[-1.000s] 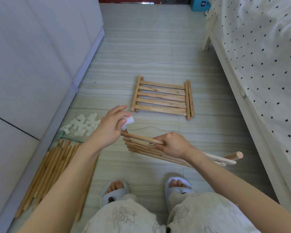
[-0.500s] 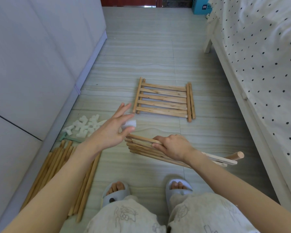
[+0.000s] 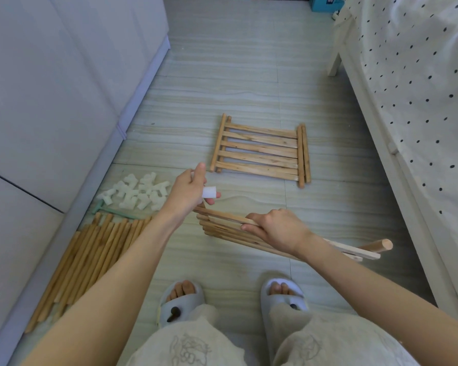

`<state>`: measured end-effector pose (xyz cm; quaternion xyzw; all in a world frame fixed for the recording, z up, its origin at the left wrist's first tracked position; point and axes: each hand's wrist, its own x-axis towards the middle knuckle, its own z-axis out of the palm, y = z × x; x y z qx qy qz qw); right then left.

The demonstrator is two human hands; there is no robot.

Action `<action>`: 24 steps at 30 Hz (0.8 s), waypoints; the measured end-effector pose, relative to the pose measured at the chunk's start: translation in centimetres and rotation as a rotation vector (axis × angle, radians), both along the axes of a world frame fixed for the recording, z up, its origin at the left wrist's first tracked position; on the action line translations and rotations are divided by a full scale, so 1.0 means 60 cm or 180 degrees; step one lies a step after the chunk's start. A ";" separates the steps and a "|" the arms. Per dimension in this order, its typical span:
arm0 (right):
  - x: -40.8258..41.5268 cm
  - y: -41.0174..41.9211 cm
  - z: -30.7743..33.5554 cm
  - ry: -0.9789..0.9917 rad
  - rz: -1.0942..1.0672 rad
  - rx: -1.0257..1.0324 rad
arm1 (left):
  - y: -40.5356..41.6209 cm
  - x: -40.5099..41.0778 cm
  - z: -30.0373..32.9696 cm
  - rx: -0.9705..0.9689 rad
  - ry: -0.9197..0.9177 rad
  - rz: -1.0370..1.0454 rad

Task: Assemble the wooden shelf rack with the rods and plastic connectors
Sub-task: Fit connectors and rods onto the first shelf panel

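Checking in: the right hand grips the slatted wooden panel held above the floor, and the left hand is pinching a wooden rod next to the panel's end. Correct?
Not quite. In the head view the left hand pinches a small white plastic connector, not a wooden rod, next to the panel's end. The rest stands: the right hand grips the slatted wooden panel held above the floor.

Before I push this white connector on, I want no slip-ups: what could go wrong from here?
1. The left hand only pinches the connector at the fingertips; it could drop among the spare connectors.
2. The right hand holds the slatted panel in mid-air near its middle, so it may tip when pushed.
3. The loose rods lie close to the left foot and could roll underfoot.
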<state>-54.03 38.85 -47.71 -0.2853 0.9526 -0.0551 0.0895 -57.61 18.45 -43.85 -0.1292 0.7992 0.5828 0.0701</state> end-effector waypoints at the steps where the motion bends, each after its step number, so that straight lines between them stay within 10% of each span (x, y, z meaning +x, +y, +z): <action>1: 0.001 0.000 -0.002 0.0019 0.0022 -0.0001 | -0.003 0.002 0.002 -0.0023 -0.0011 -0.0129; 24: 0.010 0.003 -0.011 0.0326 -0.0007 -0.0051 | -0.002 0.006 -0.016 -0.0072 -0.0052 -0.0183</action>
